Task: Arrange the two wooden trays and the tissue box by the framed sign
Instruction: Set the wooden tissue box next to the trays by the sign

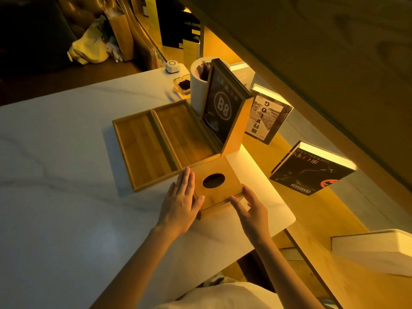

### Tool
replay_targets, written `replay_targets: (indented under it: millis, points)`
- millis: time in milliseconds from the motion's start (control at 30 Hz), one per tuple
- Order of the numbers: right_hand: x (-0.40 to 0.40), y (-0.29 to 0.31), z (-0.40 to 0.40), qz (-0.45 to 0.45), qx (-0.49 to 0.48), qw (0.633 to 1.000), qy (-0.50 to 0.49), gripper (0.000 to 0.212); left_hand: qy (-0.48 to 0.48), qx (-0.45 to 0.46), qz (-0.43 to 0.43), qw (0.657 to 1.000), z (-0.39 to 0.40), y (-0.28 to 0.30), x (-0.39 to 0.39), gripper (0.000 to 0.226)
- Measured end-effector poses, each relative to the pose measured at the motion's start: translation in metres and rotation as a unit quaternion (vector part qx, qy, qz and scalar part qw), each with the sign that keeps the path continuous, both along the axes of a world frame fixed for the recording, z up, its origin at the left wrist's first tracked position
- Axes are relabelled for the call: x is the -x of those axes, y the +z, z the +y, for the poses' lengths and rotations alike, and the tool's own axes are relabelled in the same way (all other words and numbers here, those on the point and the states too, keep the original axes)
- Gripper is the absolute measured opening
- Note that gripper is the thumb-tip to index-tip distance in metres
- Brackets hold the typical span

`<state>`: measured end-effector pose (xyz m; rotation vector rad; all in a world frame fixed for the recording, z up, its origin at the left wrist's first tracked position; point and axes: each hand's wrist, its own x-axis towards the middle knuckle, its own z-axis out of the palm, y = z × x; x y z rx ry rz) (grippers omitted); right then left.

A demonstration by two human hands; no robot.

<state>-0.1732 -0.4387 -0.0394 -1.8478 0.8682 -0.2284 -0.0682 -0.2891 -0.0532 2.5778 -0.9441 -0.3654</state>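
Two wooden trays (165,139) already lie side by side at nine o'clock of the framed sign (219,108), while the left hand (181,201) and right hand (252,208), fingers spread, press the tissue box (219,190) at six o'clock, seemingly nearly placed.

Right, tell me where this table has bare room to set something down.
Free: the wide stretch of the table left of the narrow tray, and the part nearest the person. Crowded: the far right, where both trays, the framed sign, white cylinder and tissue box pack together, both hands on the box.
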Motion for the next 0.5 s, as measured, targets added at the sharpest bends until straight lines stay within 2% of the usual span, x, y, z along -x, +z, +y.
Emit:
replay_targets:
  millis: [100,233,333,500]
  points:
    - [0.003,-0.002,0.007,0.033,0.123,0.992,0.026,0.051,0.01,0.01,0.006,1.0,0.002,0.0,0.002,0.079]
    - [0.012,-0.013,0.028,0.044,0.339,0.93,0.132,0.049,0.024,0.019,0.01,0.999,0.014,-0.001,0.014,0.077]
    - [0.018,-0.026,0.039,0.079,0.359,0.908,0.201,0.054,0.019,0.03,0.017,0.999,0.017,-0.004,0.024,0.076]
    - [0.02,-0.03,0.034,0.119,0.406,0.879,0.219,0.057,0.016,0.034,0.02,0.999,0.012,-0.008,0.026,0.078]
